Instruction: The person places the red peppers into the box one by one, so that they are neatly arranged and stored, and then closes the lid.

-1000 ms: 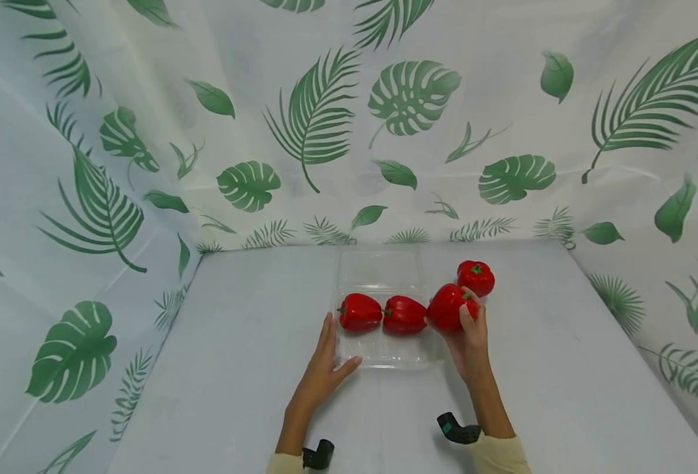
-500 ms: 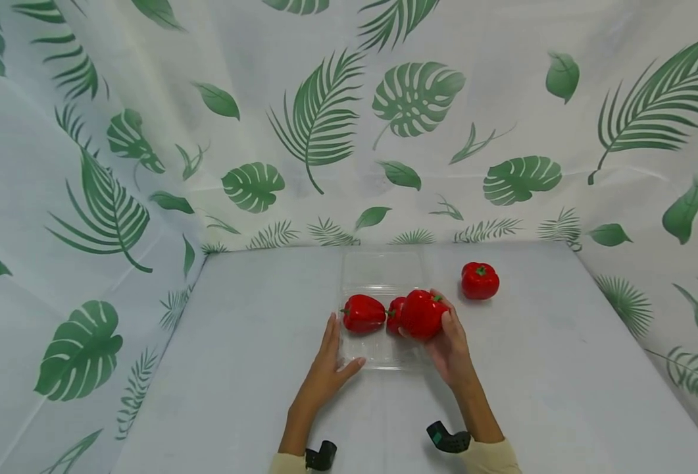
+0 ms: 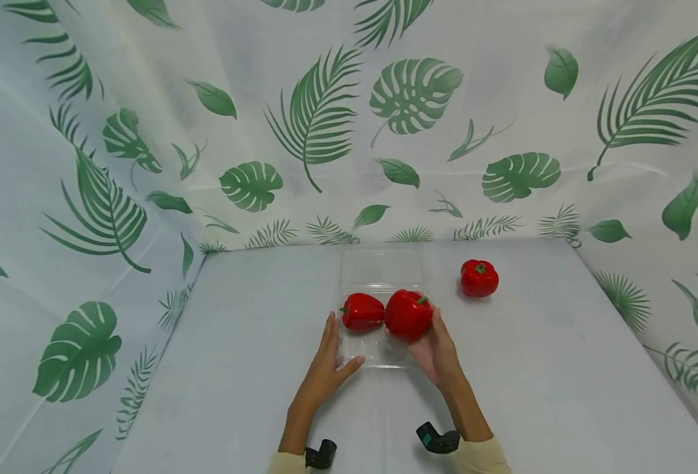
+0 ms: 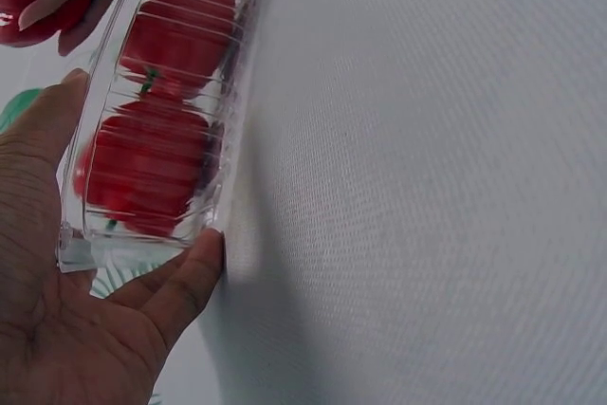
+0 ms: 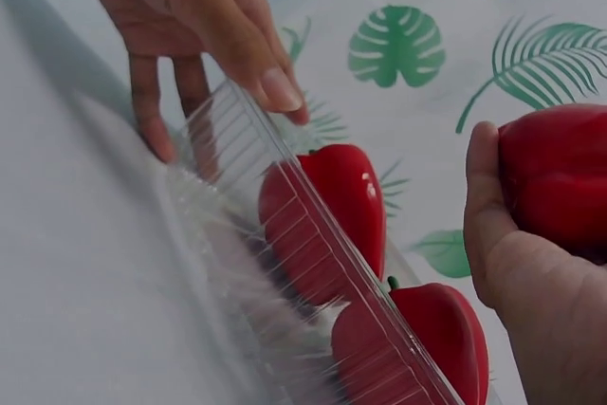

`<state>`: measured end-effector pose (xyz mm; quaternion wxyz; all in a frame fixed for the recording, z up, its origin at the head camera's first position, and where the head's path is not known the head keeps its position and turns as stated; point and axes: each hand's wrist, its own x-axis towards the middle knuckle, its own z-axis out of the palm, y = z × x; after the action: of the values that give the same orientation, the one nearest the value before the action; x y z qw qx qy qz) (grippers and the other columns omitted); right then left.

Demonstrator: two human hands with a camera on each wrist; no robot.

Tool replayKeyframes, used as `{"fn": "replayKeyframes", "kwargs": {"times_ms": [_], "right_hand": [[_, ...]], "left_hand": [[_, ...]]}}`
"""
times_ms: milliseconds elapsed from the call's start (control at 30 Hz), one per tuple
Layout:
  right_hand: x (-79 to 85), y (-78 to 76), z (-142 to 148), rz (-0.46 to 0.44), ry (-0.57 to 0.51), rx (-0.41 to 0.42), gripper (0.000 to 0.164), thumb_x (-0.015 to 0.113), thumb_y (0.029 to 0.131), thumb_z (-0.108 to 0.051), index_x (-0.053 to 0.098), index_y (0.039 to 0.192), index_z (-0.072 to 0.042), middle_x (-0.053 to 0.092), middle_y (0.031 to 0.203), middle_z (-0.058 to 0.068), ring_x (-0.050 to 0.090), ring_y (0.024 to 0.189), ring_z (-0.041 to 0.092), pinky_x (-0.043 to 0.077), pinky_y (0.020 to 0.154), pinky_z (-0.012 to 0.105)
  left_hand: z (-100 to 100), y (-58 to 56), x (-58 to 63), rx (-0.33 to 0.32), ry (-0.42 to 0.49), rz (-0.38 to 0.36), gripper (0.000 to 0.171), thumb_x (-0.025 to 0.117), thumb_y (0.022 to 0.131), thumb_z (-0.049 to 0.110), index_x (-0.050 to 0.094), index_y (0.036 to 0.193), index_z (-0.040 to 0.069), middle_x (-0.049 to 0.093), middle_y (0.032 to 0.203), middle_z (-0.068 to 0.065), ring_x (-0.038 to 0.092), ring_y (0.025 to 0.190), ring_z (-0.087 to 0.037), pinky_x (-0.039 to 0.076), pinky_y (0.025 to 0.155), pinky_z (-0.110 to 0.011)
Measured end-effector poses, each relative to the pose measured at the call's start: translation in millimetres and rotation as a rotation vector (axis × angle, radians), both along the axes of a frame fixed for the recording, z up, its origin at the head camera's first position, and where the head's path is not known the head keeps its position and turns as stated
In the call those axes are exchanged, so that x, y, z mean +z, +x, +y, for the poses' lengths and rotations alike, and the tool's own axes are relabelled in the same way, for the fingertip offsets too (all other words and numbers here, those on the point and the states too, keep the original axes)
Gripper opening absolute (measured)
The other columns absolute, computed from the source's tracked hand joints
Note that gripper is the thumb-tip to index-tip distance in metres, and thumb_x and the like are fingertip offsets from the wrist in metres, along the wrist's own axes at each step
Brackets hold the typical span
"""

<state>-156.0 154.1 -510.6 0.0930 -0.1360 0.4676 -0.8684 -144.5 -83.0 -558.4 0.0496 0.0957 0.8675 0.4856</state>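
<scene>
A clear plastic clamshell box (image 3: 378, 359) lies on the table, its lid (image 3: 381, 268) folded back. My left hand (image 3: 322, 375) holds its near left corner, thumb at the rim and fingertips low on the side. Inside sits a red bell pepper (image 3: 362, 313) at the left. Beside it lies a second bell pepper (image 5: 450, 339), seen in the right wrist view but hidden in the head view. It is hidden there by another red bell pepper (image 3: 408, 316), which my right hand (image 3: 440, 352) grips above the box, its stem toward the right.
One more red bell pepper (image 3: 479, 278) stands on the white table (image 3: 550, 368), right of the lid. A leaf-printed cloth (image 3: 325, 118) rises behind and at both sides. Black wrist cameras (image 3: 437, 440) stick out from the wrists.
My right hand has carried its bell pepper leftward, from the box's right edge to over the second pepper inside. The left hand stays at the box's corner.
</scene>
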Motion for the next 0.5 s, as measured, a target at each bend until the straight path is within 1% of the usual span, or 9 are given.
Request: {"fn": "replayKeyframes", "kwargs": {"times_ms": [67, 100, 167, 200, 267, 333, 400, 433, 500], "right_hand": [[0.0, 1.5, 1, 0.0, -0.056, 0.044, 0.049, 0.018, 0.106, -0.021, 0.009, 0.155, -0.022, 0.03, 0.152, -0.003, 0.035, 0.139, 0.016, 0.047, 0.107, 0.042], [-0.2, 1.5, 1, 0.004, -0.067, 0.053, 0.051, 0.021, 0.106, -0.018, 0.007, 0.155, -0.021, 0.03, 0.152, -0.002, 0.035, 0.139, 0.016, 0.047, 0.107, 0.042], [-1.2, 0.5, 1, 0.003, -0.029, 0.035, 0.054, 0.027, 0.105, -0.012, 0.007, 0.155, -0.018, 0.032, 0.15, -0.002, 0.038, 0.136, 0.015, 0.05, 0.104, 0.039], [-2.0, -0.2, 1, -0.003, 0.019, 0.012, 0.056, 0.032, 0.105, -0.01, 0.008, 0.155, -0.017, 0.034, 0.149, -0.002, 0.041, 0.134, 0.013, 0.052, 0.102, 0.037], [-3.9, -1.7, 0, -0.005, 0.176, -0.052, 0.06, 0.043, 0.102, -0.01, 0.014, 0.154, -0.016, 0.037, 0.146, -0.002, 0.045, 0.13, 0.01, 0.054, 0.097, 0.031], [-6.6, -3.0, -3, -0.011, 0.333, -0.098, 0.062, 0.053, 0.099, -0.011, 0.021, 0.153, -0.018, 0.039, 0.145, 0.0, 0.048, 0.128, 0.01, 0.056, 0.094, 0.029], [-9.3, -3.6, -6, 0.004, 0.47, -0.13, 0.065, 0.06, 0.096, -0.015, 0.028, 0.152, -0.022, 0.04, 0.146, 0.002, 0.047, 0.13, 0.013, 0.055, 0.094, 0.028], [-10.5, -3.9, -7, 0.019, 0.518, -0.139, 0.067, 0.063, 0.094, -0.016, 0.03, 0.151, -0.024, 0.039, 0.148, 0.003, 0.044, 0.132, 0.016, 0.055, 0.095, 0.028], [-12.9, -4.3, -10, 0.046, 0.563, -0.146, 0.068, 0.066, 0.093, -0.017, 0.032, 0.151, -0.027, 0.037, 0.151, 0.005, 0.039, 0.137, 0.024, 0.053, 0.097, 0.029]], "left_hand": [[0, 0.4, -0.6, 0.001, -0.001, 0.0, 0.096, 0.068, 0.089, 0.042, 0.004, 0.159, 0.022, -0.001, 0.166, 0.007, 0.018, 0.151, -0.03, 0.048, 0.101, -0.047], [0, 0.3, -1.0, 0.001, -0.001, 0.001, 0.096, 0.068, 0.089, 0.043, 0.004, 0.159, 0.023, -0.001, 0.166, 0.007, 0.018, 0.151, -0.03, 0.048, 0.101, -0.047], [0, -0.1, -1.5, -0.001, 0.002, 0.008, 0.096, 0.068, 0.089, 0.043, 0.004, 0.159, 0.023, -0.001, 0.166, 0.007, 0.018, 0.151, -0.03, 0.048, 0.101, -0.046], [0, -0.5, -1.9, -0.002, 0.002, 0.011, 0.097, 0.068, 0.089, 0.044, 0.004, 0.159, 0.023, -0.001, 0.166, 0.007, 0.018, 0.151, -0.03, 0.048, 0.101, -0.046], [0, -1.2, -2.4, -0.006, 0.008, 0.016, 0.097, 0.068, 0.089, 0.044, 0.004, 0.159, 0.023, -0.001, 0.166, 0.007, 0.018, 0.151, -0.03, 0.048, 0.101, -0.046], [-1, -1.3, -2.9, -0.008, 0.01, 0.017, 0.097, 0.067, 0.089, 0.045, 0.003, 0.159, 0.024, -0.001, 0.166, 0.007, 0.018, 0.151, -0.03, 0.048, 0.101, -0.046], [-1, -1.1, -3.3, -0.008, 0.012, 0.016, 0.097, 0.068, 0.089, 0.044, 0.003, 0.159, 0.024, -0.001, 0.166, 0.007, 0.018, 0.151, -0.03, 0.048, 0.101, -0.046], [-1, -0.9, -3.4, -0.007, 0.013, 0.016, 0.097, 0.068, 0.089, 0.044, 0.003, 0.159, 0.024, -0.001, 0.166, 0.007, 0.018, 0.151, -0.03, 0.048, 0.101, -0.047], [-2, -0.3, -3.6, -0.006, 0.013, 0.016, 0.097, 0.068, 0.089, 0.043, 0.003, 0.159, 0.024, 0.0, 0.166, 0.007, 0.019, 0.151, -0.031, 0.048, 0.101, -0.047]]}}
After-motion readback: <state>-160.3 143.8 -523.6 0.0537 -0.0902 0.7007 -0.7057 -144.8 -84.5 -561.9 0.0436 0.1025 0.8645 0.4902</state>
